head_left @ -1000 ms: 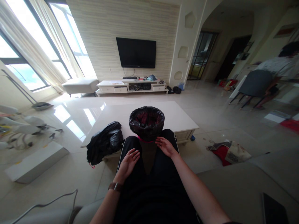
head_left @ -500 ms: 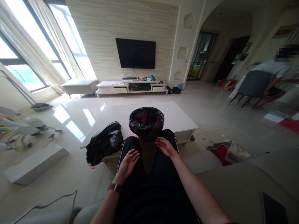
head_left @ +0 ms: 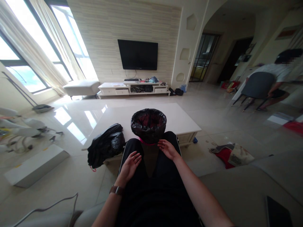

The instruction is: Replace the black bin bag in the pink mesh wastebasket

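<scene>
A trash can lined with a black garbage bag (head_left: 148, 126) stands upright on the near edge of the white coffee table (head_left: 181, 118), by my knees. The bag is folded over its rim, and a strip of pink shows near the bottom. My left hand (head_left: 130, 164) rests on my left thigh, palm turned up, fingers stretched out and holding nothing. On my right thigh lies my right hand (head_left: 167, 148), fingers extended, its tips close to the can's lower side; whether they touch it I cannot tell. A full-looking black plastic bag (head_left: 106, 143) sits on the table's left corner.
A long white box (head_left: 36, 165) lies on the floor at left. A red and beige cloth bag (head_left: 232, 154) is on the floor at right. Beyond the table stand a TV cabinet (head_left: 113, 91) and a bench (head_left: 81, 88). A person (head_left: 282, 74) sits on a dark chair (head_left: 258, 84).
</scene>
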Demonstrator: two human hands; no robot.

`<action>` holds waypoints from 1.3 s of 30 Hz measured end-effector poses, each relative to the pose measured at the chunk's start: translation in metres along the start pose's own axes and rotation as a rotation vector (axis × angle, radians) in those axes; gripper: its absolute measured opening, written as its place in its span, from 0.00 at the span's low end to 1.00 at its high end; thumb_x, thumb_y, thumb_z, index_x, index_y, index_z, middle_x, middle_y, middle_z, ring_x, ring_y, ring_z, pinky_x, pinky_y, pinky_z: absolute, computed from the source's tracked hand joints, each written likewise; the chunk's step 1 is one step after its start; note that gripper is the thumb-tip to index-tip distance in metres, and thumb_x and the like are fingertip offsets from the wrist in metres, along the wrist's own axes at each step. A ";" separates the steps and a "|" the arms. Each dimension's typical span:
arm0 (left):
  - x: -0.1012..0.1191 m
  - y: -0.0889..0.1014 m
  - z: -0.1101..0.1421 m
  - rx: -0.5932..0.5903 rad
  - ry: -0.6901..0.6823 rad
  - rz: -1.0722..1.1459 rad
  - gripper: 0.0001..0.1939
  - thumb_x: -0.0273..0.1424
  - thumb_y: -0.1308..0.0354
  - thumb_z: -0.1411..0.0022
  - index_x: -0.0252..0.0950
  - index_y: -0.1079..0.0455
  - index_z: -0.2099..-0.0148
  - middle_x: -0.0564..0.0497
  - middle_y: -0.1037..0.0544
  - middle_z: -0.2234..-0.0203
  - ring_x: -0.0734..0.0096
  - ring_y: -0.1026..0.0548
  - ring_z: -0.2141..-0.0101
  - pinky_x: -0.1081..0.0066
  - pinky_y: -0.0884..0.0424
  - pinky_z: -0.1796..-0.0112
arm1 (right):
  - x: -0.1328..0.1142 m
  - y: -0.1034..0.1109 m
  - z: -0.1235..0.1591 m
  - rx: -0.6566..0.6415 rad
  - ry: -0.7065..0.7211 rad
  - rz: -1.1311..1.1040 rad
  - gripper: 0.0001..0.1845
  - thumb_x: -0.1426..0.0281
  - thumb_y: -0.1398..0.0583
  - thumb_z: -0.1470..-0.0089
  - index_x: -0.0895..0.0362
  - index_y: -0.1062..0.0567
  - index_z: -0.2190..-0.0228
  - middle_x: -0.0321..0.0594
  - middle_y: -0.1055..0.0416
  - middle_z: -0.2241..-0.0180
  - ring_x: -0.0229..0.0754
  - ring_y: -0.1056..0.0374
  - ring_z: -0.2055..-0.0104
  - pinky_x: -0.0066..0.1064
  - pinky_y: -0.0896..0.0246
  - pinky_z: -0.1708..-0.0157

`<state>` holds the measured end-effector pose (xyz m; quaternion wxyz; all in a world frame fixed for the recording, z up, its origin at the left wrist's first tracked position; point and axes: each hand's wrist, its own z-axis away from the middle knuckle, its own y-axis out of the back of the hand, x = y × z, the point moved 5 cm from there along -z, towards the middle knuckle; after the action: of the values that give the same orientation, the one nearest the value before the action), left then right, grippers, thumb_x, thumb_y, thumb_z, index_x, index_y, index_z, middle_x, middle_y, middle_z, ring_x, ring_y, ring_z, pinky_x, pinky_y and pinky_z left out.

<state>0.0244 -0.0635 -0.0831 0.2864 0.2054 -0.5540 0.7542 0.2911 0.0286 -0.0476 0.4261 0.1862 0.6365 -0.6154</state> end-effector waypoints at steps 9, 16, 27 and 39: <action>-0.001 0.002 -0.002 -0.002 -0.006 -0.001 0.17 0.25 0.37 0.39 0.35 0.25 0.47 0.40 0.17 0.54 0.58 0.18 0.52 0.55 0.28 0.40 | 0.001 0.001 -0.001 -0.003 0.009 0.006 0.15 0.66 0.29 0.51 0.52 0.18 0.60 0.39 0.16 0.62 0.43 0.22 0.58 0.33 0.34 0.61; -0.001 0.003 -0.002 -0.014 -0.010 0.009 0.17 0.25 0.37 0.39 0.34 0.25 0.47 0.39 0.17 0.55 0.58 0.18 0.53 0.55 0.27 0.41 | 0.001 0.001 -0.001 -0.006 0.010 0.010 0.16 0.65 0.28 0.52 0.52 0.18 0.59 0.38 0.17 0.62 0.42 0.22 0.58 0.32 0.35 0.60; 0.001 -0.001 0.002 -0.006 -0.010 0.020 0.16 0.24 0.38 0.39 0.34 0.24 0.48 0.40 0.16 0.55 0.59 0.17 0.54 0.58 0.25 0.44 | 0.001 0.003 -0.001 0.009 0.014 0.004 0.15 0.66 0.29 0.51 0.53 0.18 0.59 0.39 0.17 0.63 0.42 0.22 0.59 0.32 0.34 0.61; 0.000 0.002 0.000 -0.014 -0.022 0.012 0.17 0.24 0.36 0.40 0.34 0.25 0.48 0.42 0.17 0.57 0.60 0.17 0.55 0.56 0.27 0.42 | 0.001 0.002 0.001 0.020 0.021 0.001 0.15 0.66 0.28 0.52 0.53 0.18 0.60 0.38 0.17 0.63 0.42 0.22 0.59 0.33 0.35 0.59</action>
<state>0.0230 -0.0642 -0.0841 0.2775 0.2083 -0.5637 0.7496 0.2927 0.0282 -0.0497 0.4177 0.1975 0.6346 -0.6195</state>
